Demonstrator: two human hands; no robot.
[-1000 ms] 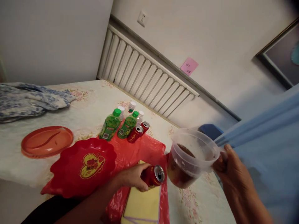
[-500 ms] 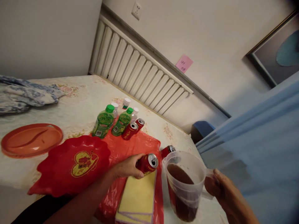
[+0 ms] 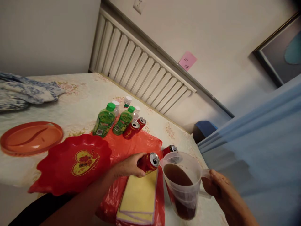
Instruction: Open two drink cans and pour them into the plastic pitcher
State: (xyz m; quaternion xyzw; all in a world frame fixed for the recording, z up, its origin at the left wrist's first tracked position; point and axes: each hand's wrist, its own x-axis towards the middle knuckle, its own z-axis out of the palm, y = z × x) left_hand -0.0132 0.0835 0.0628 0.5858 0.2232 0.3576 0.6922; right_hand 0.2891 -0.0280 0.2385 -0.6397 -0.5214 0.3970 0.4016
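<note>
My left hand (image 3: 131, 164) is wrapped round a red drink can (image 3: 147, 164), whose open silver top faces up and toward the right. The can is over a folded yellow cloth (image 3: 138, 194) that lies on a red plastic bag (image 3: 108, 201). My right hand (image 3: 221, 185) grips the handle of a clear plastic jug (image 3: 180, 185), partly filled with dark brown liquid. The jug is tilted toward the left, its spout near the can's top. Behind the jug, another red can (image 3: 168, 150) is partly hidden.
Two green drink bottles (image 3: 104, 121), more red cans (image 3: 131, 130) and white-capped bottles (image 3: 127, 102) stand at the back. A red scalloped tray (image 3: 56, 169) and an orange oval lid (image 3: 30, 138) are on the left. A blue curtain (image 3: 254, 150) hangs at right.
The jug and my right hand have moved slightly left, bringing the spout closer to the can. My left hand still holds the can. The view has shifted a little.
</note>
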